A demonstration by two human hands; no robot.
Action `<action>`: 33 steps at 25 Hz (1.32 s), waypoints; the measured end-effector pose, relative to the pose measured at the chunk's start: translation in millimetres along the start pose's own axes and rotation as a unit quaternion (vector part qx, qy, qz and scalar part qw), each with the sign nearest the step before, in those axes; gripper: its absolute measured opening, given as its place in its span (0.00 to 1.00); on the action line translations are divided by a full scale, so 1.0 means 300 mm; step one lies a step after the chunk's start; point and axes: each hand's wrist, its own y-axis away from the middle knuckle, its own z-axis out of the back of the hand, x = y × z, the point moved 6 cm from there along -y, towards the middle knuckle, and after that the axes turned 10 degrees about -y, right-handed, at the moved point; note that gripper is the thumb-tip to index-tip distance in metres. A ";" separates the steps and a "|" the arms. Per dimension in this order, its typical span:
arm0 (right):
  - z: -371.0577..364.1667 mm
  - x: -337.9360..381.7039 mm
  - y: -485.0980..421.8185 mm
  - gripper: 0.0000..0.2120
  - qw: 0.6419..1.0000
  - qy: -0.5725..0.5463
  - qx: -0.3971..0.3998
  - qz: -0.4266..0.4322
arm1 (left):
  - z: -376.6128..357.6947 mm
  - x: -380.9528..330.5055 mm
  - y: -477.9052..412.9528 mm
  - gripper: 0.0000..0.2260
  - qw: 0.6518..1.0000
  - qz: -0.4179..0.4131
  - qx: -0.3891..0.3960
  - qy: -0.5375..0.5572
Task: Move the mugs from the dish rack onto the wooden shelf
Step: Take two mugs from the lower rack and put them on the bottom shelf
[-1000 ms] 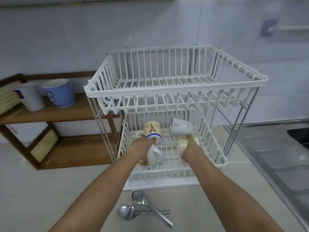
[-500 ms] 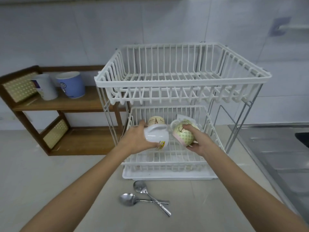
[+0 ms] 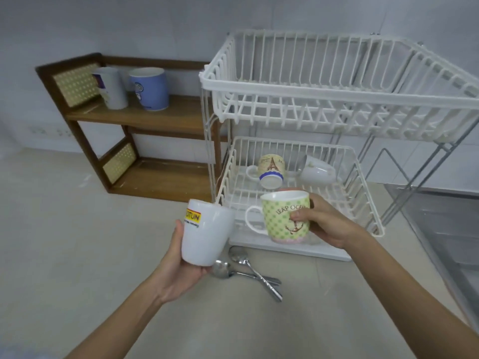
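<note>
My left hand grips a white mug with a yellow label, upright, in front of the white dish rack. My right hand holds a green patterned mug upright by its side, handle pointing left. Both mugs are out of the rack, above the counter. In the rack's lower basket lie an Eiffel Tower mug and a white mug, both on their sides. The wooden shelf stands to the left; its top board carries a white cup and a blue mug.
Two metal spoons lie crossed on the counter just in front of the rack's drip tray. A steel sink drainboard runs along the right. The shelf's lower board holds nothing. The rack's upper basket has no dishes.
Both hands have pulled their mugs out of the lower basket toward me and turned them upright. The view has swung left, showing more of the shelf.
</note>
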 end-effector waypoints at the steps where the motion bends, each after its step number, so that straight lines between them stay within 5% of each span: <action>1: -0.046 -0.009 -0.022 0.33 1.000 0.004 0.010 -0.003 | 0.045 -0.018 0.011 0.32 0.999 -0.023 -0.020 0.009; 9: -0.474 -0.119 -0.243 0.33 0.996 0.007 0.091 -0.010 | 0.464 -0.237 0.134 0.17 0.975 -0.152 -0.146 -0.063; 13: -0.642 -0.208 -0.363 0.36 0.998 0.007 0.066 -0.007 | 0.643 -0.321 0.181 0.21 0.960 -0.163 -0.201 -0.106; 20: -0.738 -0.257 -0.639 0.34 0.990 0.049 -0.134 0.004 | 0.825 -0.549 0.059 0.27 0.912 -0.183 -0.315 -0.189; 24: -0.713 -0.252 -0.804 0.36 0.958 0.112 -0.262 0.025 | 0.898 -0.633 -0.107 0.35 0.905 -0.197 -0.291 -0.241; 30: -0.646 -0.286 -0.993 0.42 0.909 0.197 -0.366 0.030 | 1.012 -0.626 -0.329 0.27 0.899 -0.209 -0.300 -0.240; 33: -0.622 -0.303 -1.071 0.41 0.887 0.197 -0.417 0.031 | 1.030 -0.671 -0.413 0.30 0.848 -0.206 -0.319 -0.371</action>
